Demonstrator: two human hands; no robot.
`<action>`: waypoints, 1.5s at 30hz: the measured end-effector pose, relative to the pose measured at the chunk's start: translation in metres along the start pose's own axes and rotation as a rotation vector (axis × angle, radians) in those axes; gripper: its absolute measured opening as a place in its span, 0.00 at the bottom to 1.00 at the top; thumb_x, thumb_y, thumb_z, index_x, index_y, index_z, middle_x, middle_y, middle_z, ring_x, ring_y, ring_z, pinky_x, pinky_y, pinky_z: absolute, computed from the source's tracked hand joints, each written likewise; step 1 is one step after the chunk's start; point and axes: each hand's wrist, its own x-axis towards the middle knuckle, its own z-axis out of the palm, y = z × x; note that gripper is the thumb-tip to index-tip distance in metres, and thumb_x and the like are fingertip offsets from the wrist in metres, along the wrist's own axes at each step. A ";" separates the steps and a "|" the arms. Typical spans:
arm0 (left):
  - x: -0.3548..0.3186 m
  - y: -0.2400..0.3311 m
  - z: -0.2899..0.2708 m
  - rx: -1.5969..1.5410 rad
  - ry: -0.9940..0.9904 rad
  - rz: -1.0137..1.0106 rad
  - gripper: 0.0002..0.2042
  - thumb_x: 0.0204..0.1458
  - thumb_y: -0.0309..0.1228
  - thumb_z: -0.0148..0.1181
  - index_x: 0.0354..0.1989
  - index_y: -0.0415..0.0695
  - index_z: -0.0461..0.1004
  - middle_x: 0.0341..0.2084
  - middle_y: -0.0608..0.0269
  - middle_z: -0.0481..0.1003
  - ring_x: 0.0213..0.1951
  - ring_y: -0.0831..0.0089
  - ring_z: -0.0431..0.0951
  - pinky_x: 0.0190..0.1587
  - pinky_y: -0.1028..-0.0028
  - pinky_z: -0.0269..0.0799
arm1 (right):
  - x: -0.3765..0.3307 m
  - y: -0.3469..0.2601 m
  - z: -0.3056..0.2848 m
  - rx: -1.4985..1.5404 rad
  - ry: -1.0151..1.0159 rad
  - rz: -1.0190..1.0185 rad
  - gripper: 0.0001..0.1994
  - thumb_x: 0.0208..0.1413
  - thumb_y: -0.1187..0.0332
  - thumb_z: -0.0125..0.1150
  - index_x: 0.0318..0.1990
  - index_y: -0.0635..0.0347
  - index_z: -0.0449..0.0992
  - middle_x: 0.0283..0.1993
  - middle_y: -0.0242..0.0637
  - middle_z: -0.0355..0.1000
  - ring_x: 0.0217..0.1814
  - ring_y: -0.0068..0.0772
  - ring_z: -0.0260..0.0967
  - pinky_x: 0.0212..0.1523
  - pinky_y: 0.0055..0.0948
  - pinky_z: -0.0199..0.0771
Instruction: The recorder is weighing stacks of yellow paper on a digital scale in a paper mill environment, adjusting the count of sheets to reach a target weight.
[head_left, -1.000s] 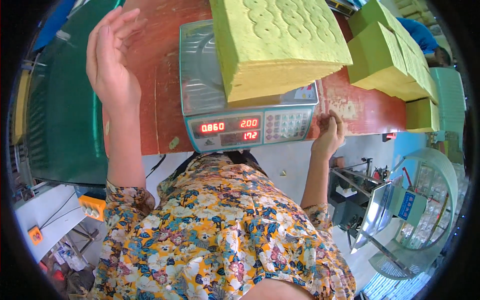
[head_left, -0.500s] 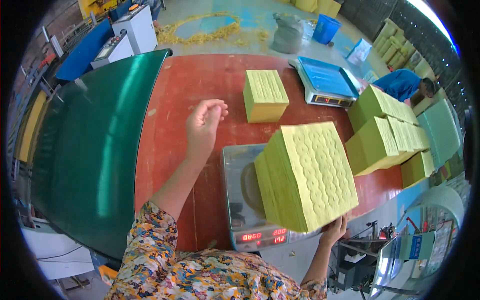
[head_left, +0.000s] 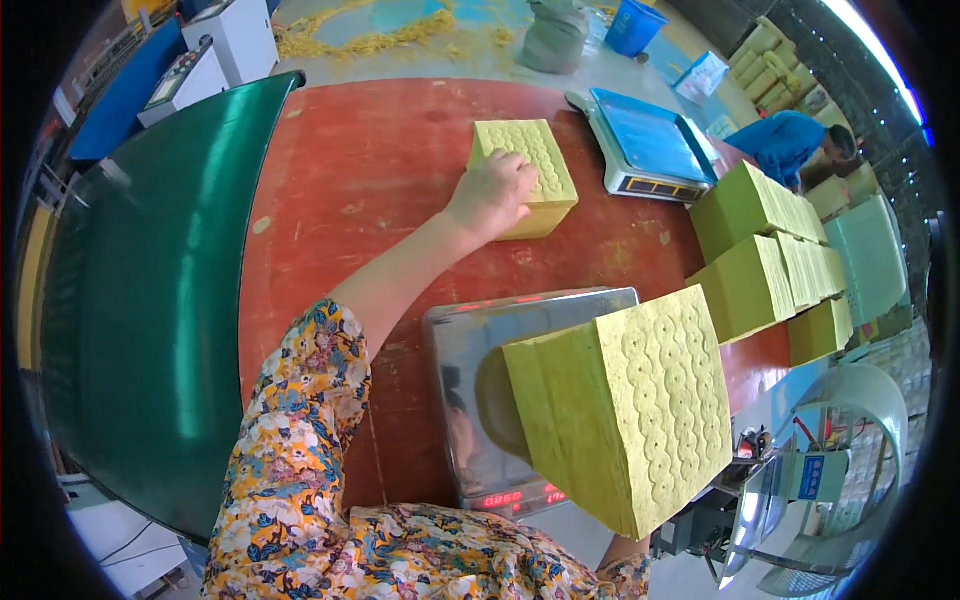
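Note:
My left hand (head_left: 495,195) rests on a smaller stack of yellow joss paper (head_left: 545,150). Its fingers curl over the top near the left corner. A taller joss paper stack (head_left: 670,400), embossed with rows of round coin shapes, tilts above the right part of a steel-topped electronic scale (head_left: 470,370) with a red-lit display. My right forearm (head_left: 625,552) reaches behind this stack from below. The stack hides the right hand, which seems to hold it up from the underside. The smaller stack stands on the red table (head_left: 340,200) beyond the scale.
A second scale with a blue tray (head_left: 650,135) stands at the far right. Several joss paper stacks (head_left: 745,290) line the table's right side, with a person in blue (head_left: 780,140) bending beyond them. A glossy green sheet surface (head_left: 150,300) borders the table's left.
My left hand has moved forward and right onto the smaller stack. The taller stack has lowered toward me and tilted more, now covering my right hand. The view has shifted.

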 end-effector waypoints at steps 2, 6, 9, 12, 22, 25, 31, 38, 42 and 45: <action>0.002 -0.004 -0.002 0.047 -0.001 0.037 0.11 0.40 0.30 0.68 0.29 0.42 0.72 0.31 0.56 0.72 0.40 0.57 0.74 0.46 0.60 0.72 | 0.000 0.001 0.002 -0.011 -0.009 0.002 0.10 0.61 0.70 0.53 0.44 0.67 0.74 0.41 0.34 0.75 0.39 0.27 0.73 0.43 0.26 0.74; 0.009 -0.002 0.000 0.028 -0.097 0.033 0.10 0.42 0.31 0.67 0.29 0.42 0.72 0.30 0.56 0.73 0.39 0.57 0.75 0.43 0.60 0.73 | -0.002 -0.005 0.000 -0.021 -0.018 -0.015 0.09 0.61 0.70 0.53 0.44 0.67 0.74 0.40 0.34 0.75 0.39 0.27 0.73 0.42 0.26 0.74; 0.012 -0.002 0.005 0.089 -0.087 0.069 0.08 0.45 0.30 0.64 0.28 0.42 0.71 0.28 0.57 0.73 0.36 0.56 0.76 0.39 0.59 0.74 | -0.004 -0.005 0.001 -0.007 -0.022 -0.036 0.09 0.61 0.70 0.53 0.43 0.67 0.75 0.39 0.34 0.75 0.38 0.27 0.73 0.42 0.26 0.74; 0.016 0.000 0.000 0.103 -0.064 0.085 0.06 0.47 0.30 0.62 0.28 0.42 0.72 0.27 0.56 0.74 0.34 0.55 0.77 0.37 0.59 0.74 | -0.003 -0.005 0.006 0.020 -0.011 -0.064 0.09 0.61 0.70 0.53 0.43 0.67 0.75 0.39 0.34 0.75 0.38 0.27 0.73 0.41 0.26 0.74; 0.034 -0.033 -0.101 -0.339 0.246 -0.434 0.08 0.54 0.29 0.59 0.40 0.40 0.77 0.30 0.56 0.78 0.29 0.73 0.77 0.32 0.73 0.71 | -0.004 -0.031 0.020 0.007 0.017 0.005 0.10 0.61 0.67 0.54 0.42 0.64 0.75 0.33 0.31 0.74 0.32 0.22 0.72 0.30 0.21 0.72; 0.008 -0.009 -0.149 -1.228 0.387 -0.639 0.10 0.58 0.29 0.57 0.43 0.36 0.74 0.35 0.63 0.78 0.37 0.76 0.78 0.40 0.72 0.76 | -0.003 -0.032 0.013 0.075 -0.038 0.055 0.10 0.62 0.66 0.53 0.42 0.63 0.75 0.32 0.33 0.74 0.31 0.26 0.73 0.29 0.22 0.73; -0.102 0.090 -0.241 -1.143 0.534 -0.557 0.11 0.58 0.30 0.57 0.45 0.36 0.74 0.38 0.61 0.77 0.41 0.75 0.75 0.43 0.73 0.70 | 0.007 -0.054 -0.007 0.266 -0.171 0.188 0.14 0.62 0.61 0.50 0.39 0.65 0.74 0.33 0.38 0.74 0.31 0.33 0.72 0.31 0.32 0.73; -0.265 0.291 -0.245 -0.319 0.623 -0.983 0.06 0.58 0.20 0.48 0.38 0.35 0.73 0.34 0.66 0.72 0.37 0.81 0.71 0.43 0.79 0.66 | -0.053 -0.168 0.056 0.103 -1.383 0.480 0.20 0.65 0.62 0.47 0.52 0.73 0.70 0.44 0.49 0.75 0.42 0.36 0.74 0.43 0.34 0.75; -0.311 0.396 -0.211 -0.071 0.343 -1.221 0.06 0.55 0.19 0.49 0.35 0.37 0.74 0.34 0.65 0.74 0.37 0.80 0.72 0.42 0.77 0.69 | -0.100 -0.155 0.097 0.142 -1.816 0.835 0.32 0.66 0.49 0.45 0.66 0.67 0.57 0.61 0.50 0.65 0.57 0.44 0.69 0.52 0.42 0.74; -0.325 0.463 -0.179 0.112 -0.003 -1.000 0.07 0.49 0.17 0.56 0.36 0.38 0.74 0.39 0.55 0.78 0.40 0.66 0.79 0.42 0.72 0.73 | -0.140 -0.128 0.106 0.228 -1.814 1.259 0.35 0.64 0.45 0.47 0.66 0.65 0.56 0.60 0.49 0.66 0.55 0.43 0.70 0.50 0.40 0.75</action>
